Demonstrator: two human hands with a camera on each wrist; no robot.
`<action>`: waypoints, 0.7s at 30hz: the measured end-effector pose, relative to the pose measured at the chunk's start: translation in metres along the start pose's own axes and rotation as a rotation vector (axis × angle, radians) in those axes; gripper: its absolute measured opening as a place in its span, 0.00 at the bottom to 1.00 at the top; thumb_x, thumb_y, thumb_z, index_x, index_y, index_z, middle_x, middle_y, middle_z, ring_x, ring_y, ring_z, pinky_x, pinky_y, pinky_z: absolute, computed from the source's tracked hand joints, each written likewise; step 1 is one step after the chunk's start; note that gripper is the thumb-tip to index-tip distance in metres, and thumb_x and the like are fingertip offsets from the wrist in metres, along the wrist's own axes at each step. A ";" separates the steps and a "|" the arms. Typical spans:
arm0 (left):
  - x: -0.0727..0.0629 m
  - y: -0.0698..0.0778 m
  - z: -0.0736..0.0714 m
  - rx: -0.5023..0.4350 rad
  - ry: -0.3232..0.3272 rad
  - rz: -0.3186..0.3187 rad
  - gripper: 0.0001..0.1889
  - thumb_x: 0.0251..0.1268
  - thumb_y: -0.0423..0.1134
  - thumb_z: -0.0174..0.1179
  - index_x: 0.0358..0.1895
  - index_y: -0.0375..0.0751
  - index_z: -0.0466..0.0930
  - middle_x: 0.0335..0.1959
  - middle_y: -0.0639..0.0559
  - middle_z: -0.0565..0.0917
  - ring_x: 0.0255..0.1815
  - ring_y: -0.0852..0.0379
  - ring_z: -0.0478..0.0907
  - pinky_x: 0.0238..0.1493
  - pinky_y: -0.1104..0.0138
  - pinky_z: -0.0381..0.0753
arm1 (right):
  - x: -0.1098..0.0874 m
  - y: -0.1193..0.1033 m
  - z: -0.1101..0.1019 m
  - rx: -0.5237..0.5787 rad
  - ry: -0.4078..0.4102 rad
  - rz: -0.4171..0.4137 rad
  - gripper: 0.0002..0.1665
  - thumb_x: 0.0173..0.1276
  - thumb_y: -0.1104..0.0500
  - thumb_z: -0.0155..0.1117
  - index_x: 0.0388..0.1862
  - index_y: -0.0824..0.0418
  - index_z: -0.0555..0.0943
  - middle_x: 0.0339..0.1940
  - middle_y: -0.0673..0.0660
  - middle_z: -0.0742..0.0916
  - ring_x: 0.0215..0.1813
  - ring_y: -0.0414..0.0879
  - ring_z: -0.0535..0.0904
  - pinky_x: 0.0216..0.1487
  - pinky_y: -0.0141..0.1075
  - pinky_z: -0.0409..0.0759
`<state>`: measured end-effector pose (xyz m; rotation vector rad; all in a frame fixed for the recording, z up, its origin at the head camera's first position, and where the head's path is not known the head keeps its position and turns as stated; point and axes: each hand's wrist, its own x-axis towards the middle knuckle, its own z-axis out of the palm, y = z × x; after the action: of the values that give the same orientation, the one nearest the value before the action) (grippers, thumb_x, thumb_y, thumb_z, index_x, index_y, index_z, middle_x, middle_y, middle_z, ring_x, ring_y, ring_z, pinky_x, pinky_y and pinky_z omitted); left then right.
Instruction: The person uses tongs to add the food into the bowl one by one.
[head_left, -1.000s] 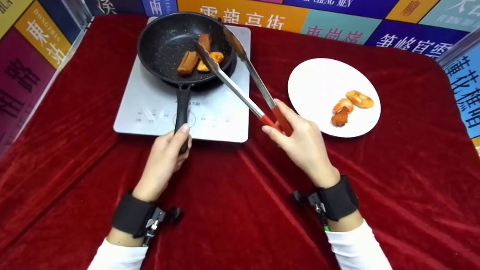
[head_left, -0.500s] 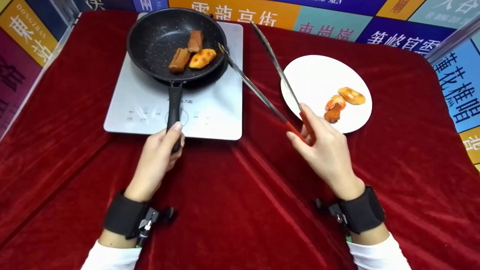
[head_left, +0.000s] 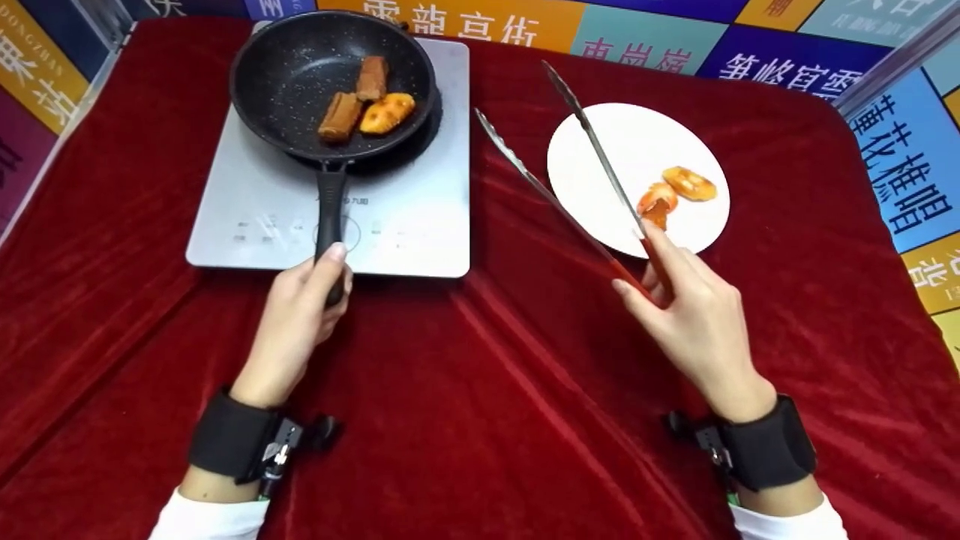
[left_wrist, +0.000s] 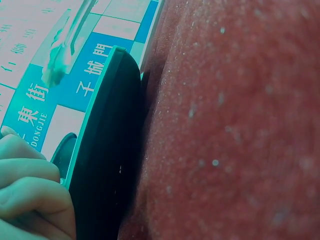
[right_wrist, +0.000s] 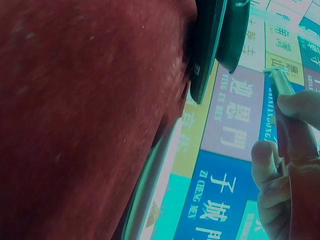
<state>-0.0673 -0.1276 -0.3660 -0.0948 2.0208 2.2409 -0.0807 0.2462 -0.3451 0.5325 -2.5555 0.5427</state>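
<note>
My left hand [head_left: 296, 322] grips the black handle of a frying pan [head_left: 285, 90], which stands on a flat induction cooker. Inside the pan lie two brown oblong food pieces [head_left: 340, 117] and a yellow piece with dark spots [head_left: 388, 113]. In my right hand [head_left: 701, 322] are metal tongs [head_left: 600, 142] with red grips, held between thumb and fingers. Their arms are spread with nothing between the tips. One arm reaches over a white plate [head_left: 592, 217]. On that plate sit a yellowish piece [head_left: 690, 184], an orange-red piece [head_left: 658, 198] and a brown piece [head_left: 655, 214], partly hidden by the hand.
The white induction cooker [head_left: 420, 240] takes up the left of the table. A red velvet cloth [head_left: 465, 420] covers the tabletop. Colourful panels with characters [head_left: 645, 37] stand along the back and sides. Each wrist wears a black band with a small camera mount.
My right hand has drawn the tongs away from the pan, rightward and nearer to me, to beside and over the plate. The tongs' arms have spread. My left hand keeps hold of the pan handle.
</note>
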 end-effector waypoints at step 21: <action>0.001 0.000 0.001 -0.025 -0.006 0.006 0.23 0.66 0.51 0.48 0.25 0.31 0.66 0.07 0.55 0.59 0.06 0.64 0.51 0.06 0.65 0.43 | -0.044 0.041 -0.028 -0.099 -0.006 0.155 0.34 0.51 0.52 0.70 0.59 0.51 0.71 0.25 0.49 0.77 0.26 0.38 0.68 0.29 0.31 0.62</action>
<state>-0.0681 -0.1269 -0.3657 -0.0847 1.9930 2.2676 -0.0532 0.3054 -0.3562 0.3039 -2.6273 0.4645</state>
